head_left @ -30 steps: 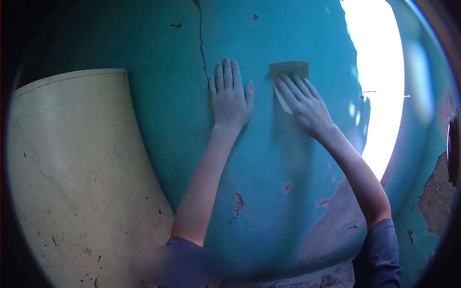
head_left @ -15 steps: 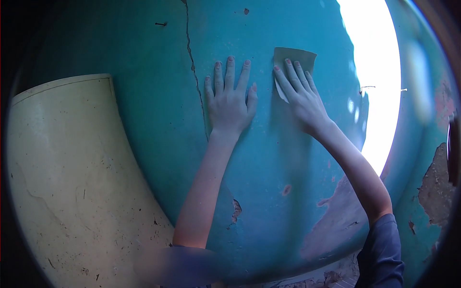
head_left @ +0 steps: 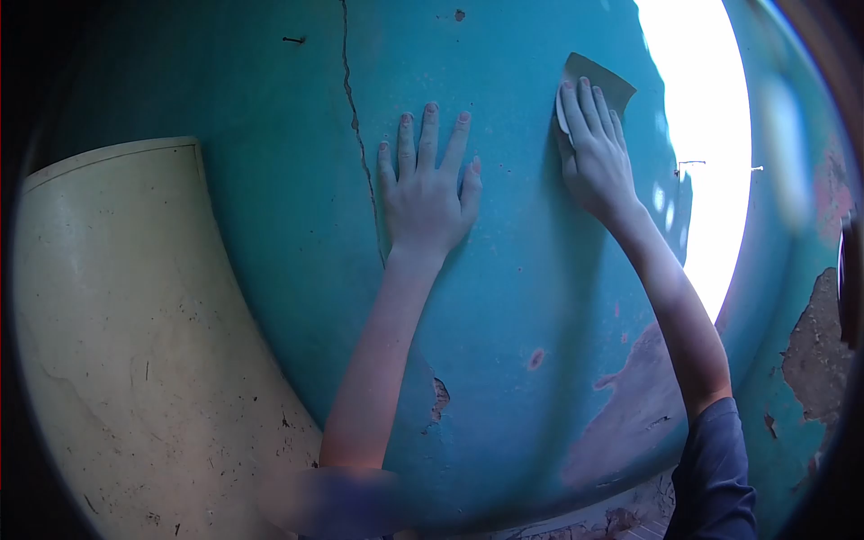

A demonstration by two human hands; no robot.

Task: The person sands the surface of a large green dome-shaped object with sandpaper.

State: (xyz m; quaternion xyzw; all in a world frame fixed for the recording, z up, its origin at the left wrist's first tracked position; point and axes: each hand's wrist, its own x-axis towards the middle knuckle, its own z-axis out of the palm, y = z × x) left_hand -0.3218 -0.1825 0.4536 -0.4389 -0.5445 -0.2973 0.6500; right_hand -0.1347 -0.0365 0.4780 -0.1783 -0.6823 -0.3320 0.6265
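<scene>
My left hand (head_left: 425, 198) lies flat on the turquoise wall (head_left: 486, 297), fingers spread, with nothing in it. To its right and a little higher, my right hand (head_left: 599, 166) presses a grey-green sheet of sandpaper (head_left: 608, 79) against the same wall. The fingers of that hand lie close together over the sheet, hiding its middle. A pale edge of the sheet curls out at the left of the fingers, and its upper corners stick out above them.
A long crack (head_left: 353, 117) runs down the wall left of my left hand, near a nail (head_left: 293, 40). A cream panel (head_left: 117, 297) stands at the left. A bright opening (head_left: 706, 180) is at the right. Paint has peeled low on the wall (head_left: 630, 405).
My right hand has slid up and to the right along the wall with the sandpaper, which is now tilted clockwise. My left hand has stayed almost in place.
</scene>
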